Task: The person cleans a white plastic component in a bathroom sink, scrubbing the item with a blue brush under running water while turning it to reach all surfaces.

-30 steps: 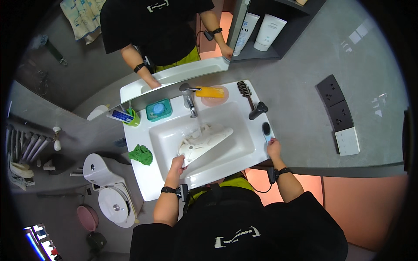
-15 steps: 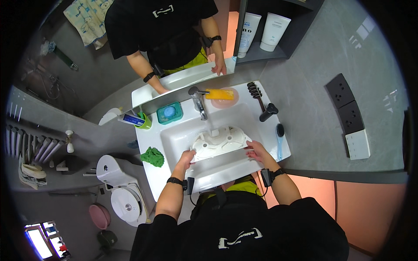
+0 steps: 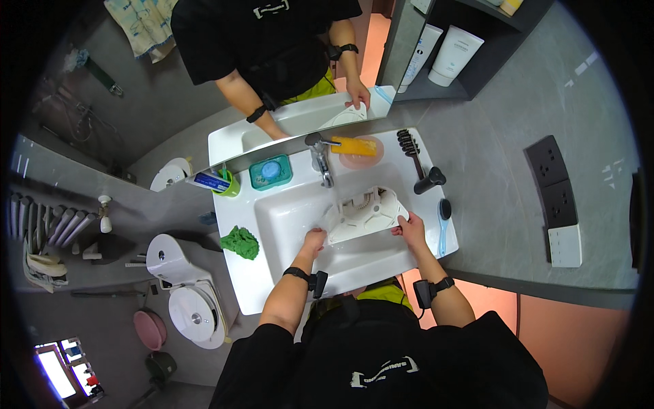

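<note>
Where forearms [image 3: 285, 305] converge, right fingers [image 3: 405, 226] pinching white part [image 3: 358, 225], left fingers [image 3: 315, 239] curled, hold unclear

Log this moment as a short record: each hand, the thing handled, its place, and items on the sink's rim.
left hand: at the left end of the part, grip unclear
right hand: holding the right end
thing handled: white part
place: over the white sink
left rim: green bunched item
right rim: blue-handled brush
</note>
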Demonstrator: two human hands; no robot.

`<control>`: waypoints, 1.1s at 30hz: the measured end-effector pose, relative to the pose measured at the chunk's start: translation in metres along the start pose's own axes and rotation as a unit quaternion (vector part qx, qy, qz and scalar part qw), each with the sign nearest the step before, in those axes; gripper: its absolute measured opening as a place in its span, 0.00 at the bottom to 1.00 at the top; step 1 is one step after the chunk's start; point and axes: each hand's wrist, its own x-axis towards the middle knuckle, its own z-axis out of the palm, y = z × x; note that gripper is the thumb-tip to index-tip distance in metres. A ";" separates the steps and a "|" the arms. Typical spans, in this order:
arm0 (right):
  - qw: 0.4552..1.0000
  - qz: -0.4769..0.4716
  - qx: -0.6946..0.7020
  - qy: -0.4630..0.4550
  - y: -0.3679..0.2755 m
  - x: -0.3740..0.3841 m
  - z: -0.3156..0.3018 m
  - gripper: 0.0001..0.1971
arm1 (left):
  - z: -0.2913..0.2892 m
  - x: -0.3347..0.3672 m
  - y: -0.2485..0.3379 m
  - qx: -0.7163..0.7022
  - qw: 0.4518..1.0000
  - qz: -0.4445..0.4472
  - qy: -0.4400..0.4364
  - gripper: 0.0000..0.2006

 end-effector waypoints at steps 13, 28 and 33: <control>0.996 0.055 0.046 -0.053 0.050 0.020 0.002 0.12 | -0.023 -0.012 0.004 0.062 0.975 0.088 0.195 0.16; 0.967 0.233 0.063 -0.083 0.085 0.040 0.062 0.20 | -0.075 -0.097 0.038 0.067 0.969 0.066 0.228 0.19; 0.958 0.256 0.041 -0.124 0.100 0.048 0.076 0.21 | -0.089 -0.108 0.036 0.055 0.971 0.088 0.213 0.18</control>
